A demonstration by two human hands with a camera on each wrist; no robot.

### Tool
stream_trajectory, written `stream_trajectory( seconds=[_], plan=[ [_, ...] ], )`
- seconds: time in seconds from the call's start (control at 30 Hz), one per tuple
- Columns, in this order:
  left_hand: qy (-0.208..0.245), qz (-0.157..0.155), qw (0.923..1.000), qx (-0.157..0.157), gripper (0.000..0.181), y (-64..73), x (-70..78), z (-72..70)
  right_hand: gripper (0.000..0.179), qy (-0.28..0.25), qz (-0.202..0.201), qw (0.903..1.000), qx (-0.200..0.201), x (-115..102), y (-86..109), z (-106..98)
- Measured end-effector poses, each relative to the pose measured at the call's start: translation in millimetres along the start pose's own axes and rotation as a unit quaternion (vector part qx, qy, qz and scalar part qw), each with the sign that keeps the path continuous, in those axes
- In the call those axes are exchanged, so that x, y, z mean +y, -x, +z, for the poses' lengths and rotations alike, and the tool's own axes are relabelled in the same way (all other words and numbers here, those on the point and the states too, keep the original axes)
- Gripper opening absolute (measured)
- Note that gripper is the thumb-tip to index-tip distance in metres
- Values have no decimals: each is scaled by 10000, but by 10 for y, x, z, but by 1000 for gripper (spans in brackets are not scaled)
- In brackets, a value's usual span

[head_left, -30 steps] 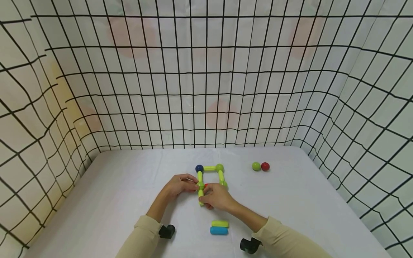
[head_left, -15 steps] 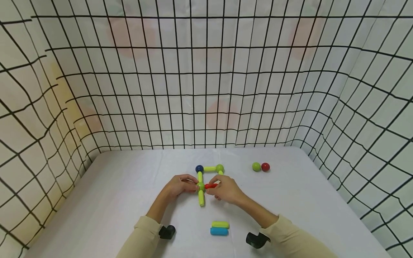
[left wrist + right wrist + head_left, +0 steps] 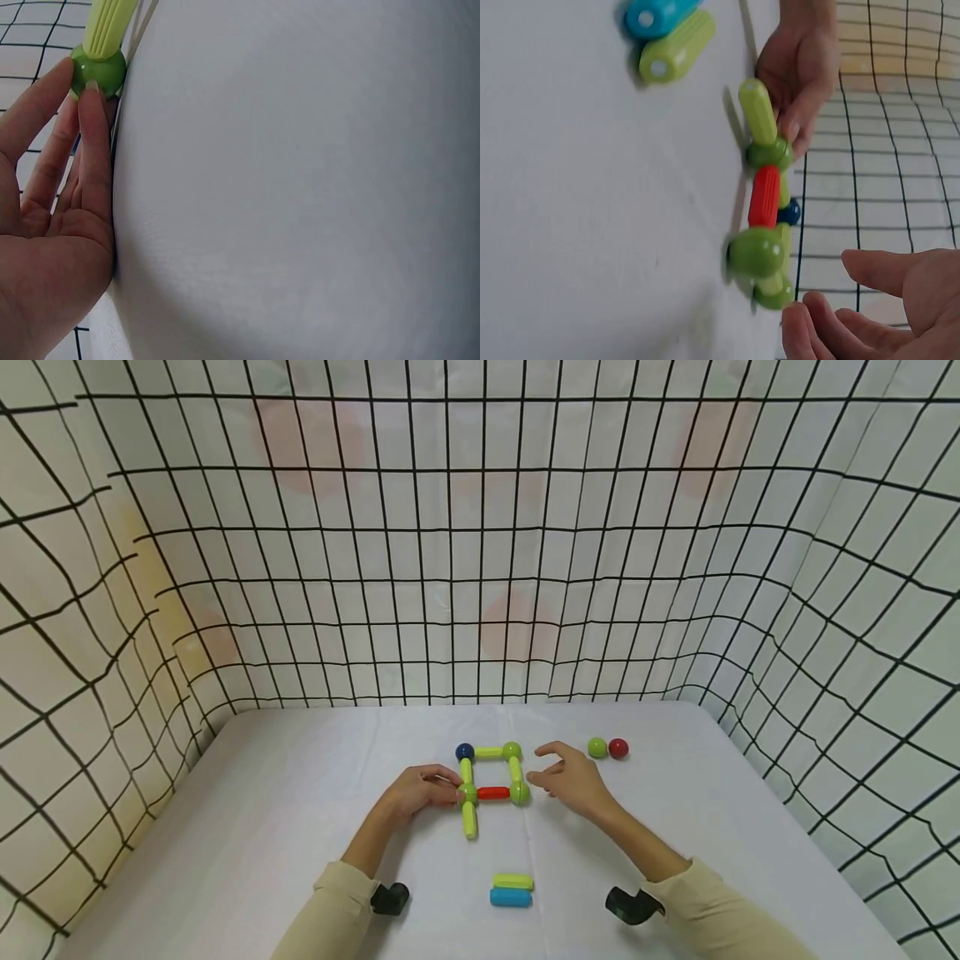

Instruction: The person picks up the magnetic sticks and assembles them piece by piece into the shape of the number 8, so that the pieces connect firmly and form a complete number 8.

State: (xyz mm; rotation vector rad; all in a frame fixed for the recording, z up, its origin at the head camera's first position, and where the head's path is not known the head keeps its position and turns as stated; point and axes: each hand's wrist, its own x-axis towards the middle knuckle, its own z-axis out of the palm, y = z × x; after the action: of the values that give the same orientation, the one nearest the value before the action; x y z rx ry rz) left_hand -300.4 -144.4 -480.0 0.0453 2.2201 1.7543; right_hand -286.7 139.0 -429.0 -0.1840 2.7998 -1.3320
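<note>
My left hand point(image 3: 418, 792) pinches a green ball point(image 3: 105, 73) at the near left corner of a square made of magnetic rods and balls. A red rod point(image 3: 493, 793) runs from that ball to another green ball point(image 3: 519, 792) at the near right corner. The far side has a dark blue ball point(image 3: 465, 752), a yellow-green rod point(image 3: 489, 752) and a third green ball point(image 3: 512, 750). One more yellow-green rod point(image 3: 469, 820) sticks out from the pinched ball toward me. Just right of the square, my right hand point(image 3: 573, 781) hovers with fingers spread, holding nothing.
A loose yellow-green rod point(image 3: 513, 882) and a blue rod point(image 3: 512, 897) lie side by side on the white table point(image 3: 247, 827) near me. Farther back on the right sit a loose green ball point(image 3: 597, 747) and a red ball point(image 3: 618, 748). Black grid netting point(image 3: 480, 581) encloses the far side.
My right hand moved from the near rod to the red rod, then let go and drew away to the right. The red rod now bridges the two near balls. My left hand stayed put.
</note>
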Motion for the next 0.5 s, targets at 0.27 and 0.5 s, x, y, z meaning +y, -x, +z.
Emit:
stream_trajectory(
  seconds=[0.27, 0.5],
  plan=[
    [-1, 21, 10000, 23, 27, 7, -3, 2, 53, 55, -58, 9977, 672, 331, -129, -263],
    [-10, 37, 10000, 37, 27, 2, -8, 3, 60, 263, 250, 9945, 985, 545, -236, -331]
  ],
)
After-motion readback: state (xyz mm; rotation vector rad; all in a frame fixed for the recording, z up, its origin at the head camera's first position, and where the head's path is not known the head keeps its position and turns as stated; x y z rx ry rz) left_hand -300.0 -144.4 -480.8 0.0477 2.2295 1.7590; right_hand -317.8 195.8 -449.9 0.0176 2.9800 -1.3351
